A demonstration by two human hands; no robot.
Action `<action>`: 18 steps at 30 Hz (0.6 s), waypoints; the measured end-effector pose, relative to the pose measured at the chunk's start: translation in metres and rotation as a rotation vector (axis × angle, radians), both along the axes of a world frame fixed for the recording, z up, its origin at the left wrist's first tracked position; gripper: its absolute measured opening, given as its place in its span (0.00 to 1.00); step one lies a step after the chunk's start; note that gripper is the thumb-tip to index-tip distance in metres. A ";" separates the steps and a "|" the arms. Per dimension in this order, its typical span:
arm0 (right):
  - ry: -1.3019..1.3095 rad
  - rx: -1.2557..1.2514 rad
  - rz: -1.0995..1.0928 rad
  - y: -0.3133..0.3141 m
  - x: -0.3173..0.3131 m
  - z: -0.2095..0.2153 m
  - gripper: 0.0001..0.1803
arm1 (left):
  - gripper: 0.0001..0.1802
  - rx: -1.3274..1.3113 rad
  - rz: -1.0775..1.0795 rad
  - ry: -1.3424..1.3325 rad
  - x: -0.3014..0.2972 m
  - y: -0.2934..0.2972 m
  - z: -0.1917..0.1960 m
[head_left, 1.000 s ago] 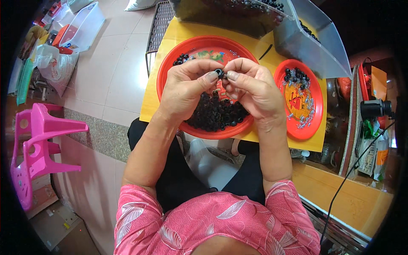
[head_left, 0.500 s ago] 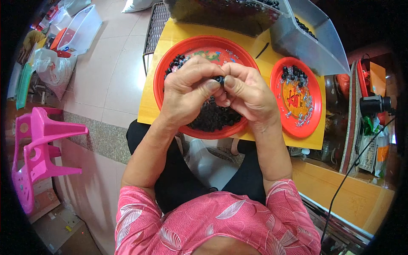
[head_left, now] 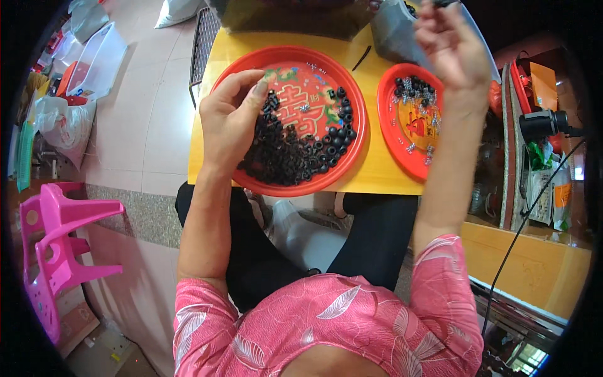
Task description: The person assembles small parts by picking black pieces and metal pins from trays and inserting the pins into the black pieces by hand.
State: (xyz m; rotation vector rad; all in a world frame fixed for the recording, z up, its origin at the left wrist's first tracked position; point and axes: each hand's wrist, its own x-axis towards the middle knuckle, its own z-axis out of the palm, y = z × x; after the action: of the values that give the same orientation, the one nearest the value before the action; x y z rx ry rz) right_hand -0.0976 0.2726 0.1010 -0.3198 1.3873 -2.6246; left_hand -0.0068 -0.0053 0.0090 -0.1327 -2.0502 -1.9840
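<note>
On the yellow table, large red tray of black rings; left hand fingers apart above.

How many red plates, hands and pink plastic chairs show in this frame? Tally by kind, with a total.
Red plates: 2, the large plate with black rings and the small plate
Hands: 2, the left hand over the large plate, the right hand raised
Pink plastic chairs: 1
Total: 5
</note>
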 end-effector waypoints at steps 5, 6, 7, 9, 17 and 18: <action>-0.036 0.520 -0.160 0.037 -0.012 0.000 0.14 | 0.10 -0.175 -0.088 -0.012 -0.003 0.007 -0.009; 0.241 0.861 -0.188 0.012 0.001 -0.017 0.11 | 0.10 -0.256 -0.083 0.012 -0.003 0.003 -0.012; 0.532 1.210 -0.231 -0.010 0.019 -0.024 0.09 | 0.09 -0.321 -0.095 0.045 -0.002 0.002 -0.013; 0.799 1.488 -0.071 -0.034 0.041 -0.036 0.06 | 0.09 -0.303 -0.092 0.065 -0.001 0.005 -0.009; 1.032 1.900 0.328 -0.059 0.053 -0.058 0.10 | 0.09 -0.324 -0.098 0.102 -0.001 0.009 -0.010; 1.047 1.920 0.321 -0.061 0.054 -0.058 0.10 | 0.08 -0.396 -0.155 0.112 0.000 0.008 -0.006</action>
State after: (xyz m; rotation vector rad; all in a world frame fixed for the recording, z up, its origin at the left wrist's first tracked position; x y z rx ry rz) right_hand -0.0438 0.2117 0.0428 -1.2864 2.7873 0.0659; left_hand -0.0070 0.0024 0.0029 -0.4849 -2.3932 -1.5806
